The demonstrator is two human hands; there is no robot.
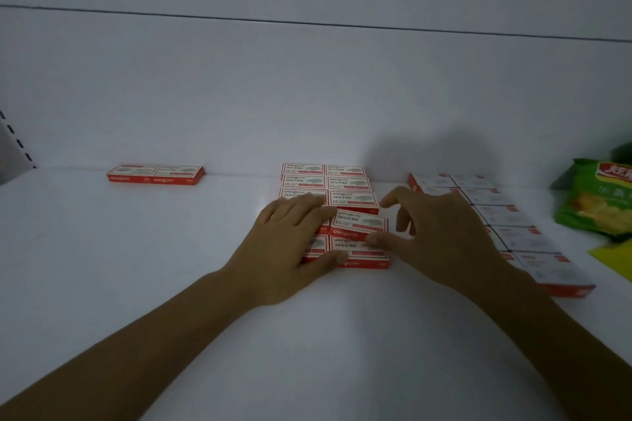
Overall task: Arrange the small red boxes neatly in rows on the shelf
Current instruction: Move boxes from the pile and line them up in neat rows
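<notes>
A white shelf [154, 267] fills the dim view, backed by a plain white back panel [307, 96] crossed by 1 thin dark seam [307, 22]; a slotted upright [15, 138] shows at the far left edge. Near the middle, a block of small red boxes [304, 181] runs from the back panel forward in 2 columns. In its right column, 1 tilted box [359, 220] sits askew, riding over the front box [359, 251]. The left hand [294, 232] lies flat with straight fingers over the left column, its thumb along the block's front edge. The right hand [441, 236] has spread, bent fingers above the right column, and its thumb tip touches the boxes by the tilted box's front edge; whether it grips that box cannot be told. A pair of boxes [155, 174] lies apart at the back left. A second block [506, 225] runs along the right, partly behind the right wrist, with a green snack bag [598, 202] and a yellow sheet [615, 256] beyond it.
</notes>
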